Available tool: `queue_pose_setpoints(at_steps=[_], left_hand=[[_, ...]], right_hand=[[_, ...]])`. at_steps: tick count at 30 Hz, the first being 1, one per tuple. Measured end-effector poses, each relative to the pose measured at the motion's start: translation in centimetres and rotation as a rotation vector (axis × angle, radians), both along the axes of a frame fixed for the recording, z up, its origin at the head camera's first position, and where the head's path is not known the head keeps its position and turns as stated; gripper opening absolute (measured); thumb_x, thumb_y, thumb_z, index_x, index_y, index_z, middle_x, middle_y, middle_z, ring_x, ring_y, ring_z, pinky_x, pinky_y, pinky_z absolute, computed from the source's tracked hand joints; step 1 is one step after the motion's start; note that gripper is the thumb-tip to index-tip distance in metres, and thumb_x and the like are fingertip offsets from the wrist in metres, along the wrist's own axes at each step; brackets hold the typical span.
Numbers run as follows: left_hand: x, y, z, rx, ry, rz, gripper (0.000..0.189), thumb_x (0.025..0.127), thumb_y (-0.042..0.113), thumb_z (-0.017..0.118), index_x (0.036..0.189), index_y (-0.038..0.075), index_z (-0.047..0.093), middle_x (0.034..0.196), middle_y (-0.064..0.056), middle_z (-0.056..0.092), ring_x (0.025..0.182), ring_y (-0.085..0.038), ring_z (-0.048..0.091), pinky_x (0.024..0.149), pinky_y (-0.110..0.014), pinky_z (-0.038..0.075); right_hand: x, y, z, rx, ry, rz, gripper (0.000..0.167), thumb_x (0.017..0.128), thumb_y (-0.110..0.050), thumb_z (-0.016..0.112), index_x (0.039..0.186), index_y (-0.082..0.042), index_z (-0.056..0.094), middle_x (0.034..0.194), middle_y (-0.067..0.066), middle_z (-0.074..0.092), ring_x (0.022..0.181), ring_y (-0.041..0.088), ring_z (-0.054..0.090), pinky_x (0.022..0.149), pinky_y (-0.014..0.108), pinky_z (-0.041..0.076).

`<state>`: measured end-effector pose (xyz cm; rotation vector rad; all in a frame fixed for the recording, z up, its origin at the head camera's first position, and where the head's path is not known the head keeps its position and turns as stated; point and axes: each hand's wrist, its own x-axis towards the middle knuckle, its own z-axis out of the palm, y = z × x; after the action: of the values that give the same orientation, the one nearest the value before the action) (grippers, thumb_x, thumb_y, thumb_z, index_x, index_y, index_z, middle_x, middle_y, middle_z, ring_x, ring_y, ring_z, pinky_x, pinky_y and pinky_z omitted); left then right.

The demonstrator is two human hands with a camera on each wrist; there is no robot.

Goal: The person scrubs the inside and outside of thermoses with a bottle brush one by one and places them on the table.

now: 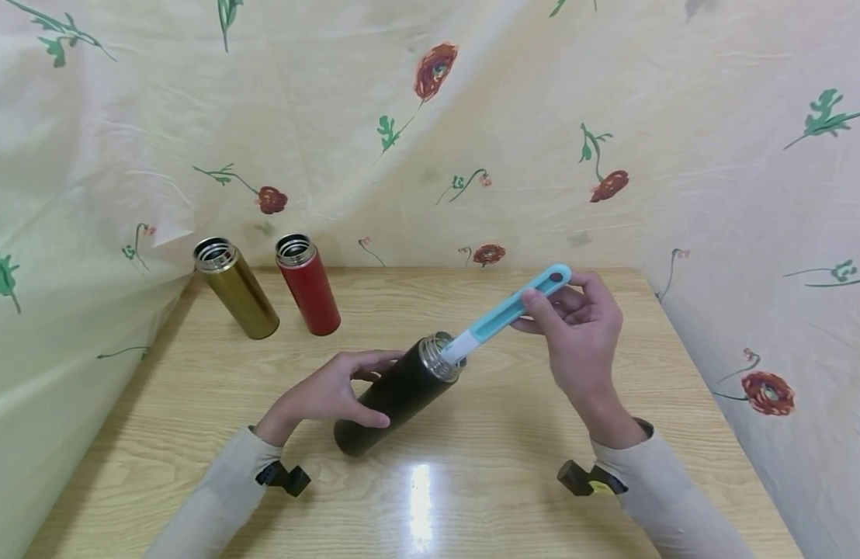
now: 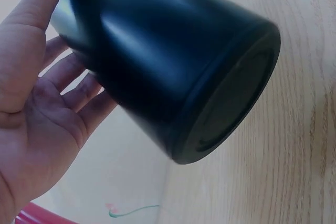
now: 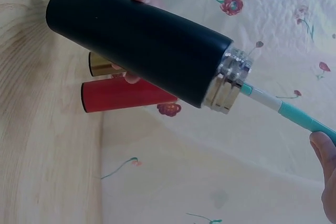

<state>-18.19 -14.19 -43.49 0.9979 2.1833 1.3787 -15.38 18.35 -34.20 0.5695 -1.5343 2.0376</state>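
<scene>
A black thermos bottle (image 1: 400, 394) is tilted above the table, its steel-threaded mouth up and to the right. My left hand (image 1: 332, 392) grips its body, thumb on the near side and fingers behind. The bottle's round base (image 2: 231, 95) faces the left wrist camera. My right hand (image 1: 585, 330) pinches the light-blue handle of a bottle brush (image 1: 503, 317) near its far end. The brush's white neck (image 3: 265, 98) enters the bottle mouth; its head is hidden inside.
A gold thermos bottle (image 1: 243, 299) and a red thermos bottle (image 1: 310, 293), both without lids, stand at the back left of the wooden table (image 1: 514, 497). A flower-patterned cloth (image 1: 332, 93) hangs behind and along the sides.
</scene>
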Motion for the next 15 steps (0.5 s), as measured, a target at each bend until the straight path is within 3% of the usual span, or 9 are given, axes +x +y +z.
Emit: queue_pose_setpoints(at_steps=[15], left_hand=[[0.0, 0.0, 0.1, 0.022, -0.007, -0.004, 0.082, 0.079, 0.024, 0.089, 0.151, 0.015, 0.050, 0.140, -0.003, 0.064, 0.126, -0.021, 0.062, 0.108, -0.053, 0.045]], right_hand=[[0.1, 0.7, 1.3, -0.033, 0.034, 0.005, 0.020, 0.088, 0.018, 0.066, 0.106, 0.014, 0.060, 0.085, 0.017, 0.074, 0.075, 0.023, 0.077, 0.061, 0.037, 0.062]])
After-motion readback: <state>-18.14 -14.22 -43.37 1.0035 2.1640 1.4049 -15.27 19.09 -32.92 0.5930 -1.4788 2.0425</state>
